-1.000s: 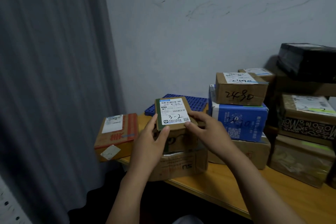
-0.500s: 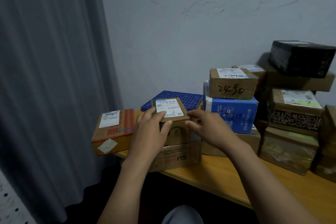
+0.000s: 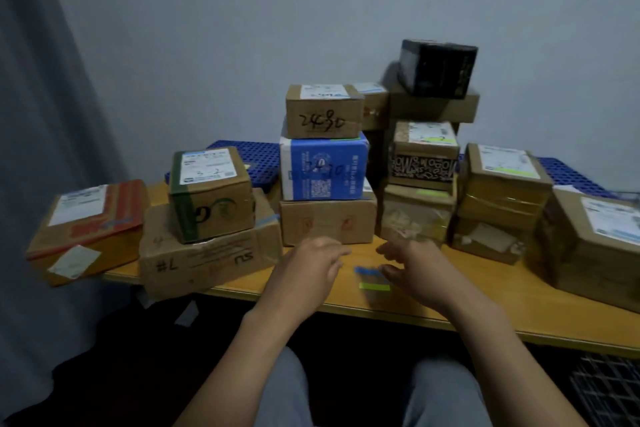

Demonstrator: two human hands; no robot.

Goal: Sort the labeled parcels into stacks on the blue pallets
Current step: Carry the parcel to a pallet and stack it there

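Small box [image 3: 211, 198] set down atop a carton [image 3: 207, 258], the left hand [image 3: 310, 265] and right hand [image 3: 414, 263] draw back over the surface [image 3: 346, 303], grips slack and empty, ready for another parcel.

View: one wide-angle camera worn on the head, positioned at the near edge of the wooden table [image 3: 540, 315].
Facing: forward and down, toward the far wall [image 3: 311, 10].
Nearness: close; the person's knees [image 3: 284, 392] lie directly below, and the parcel stacks [image 3: 325, 222] fill the middle at arm's reach.
Left bound: a grey curtain [image 3: 41, 114].
Shared part: a single view only.
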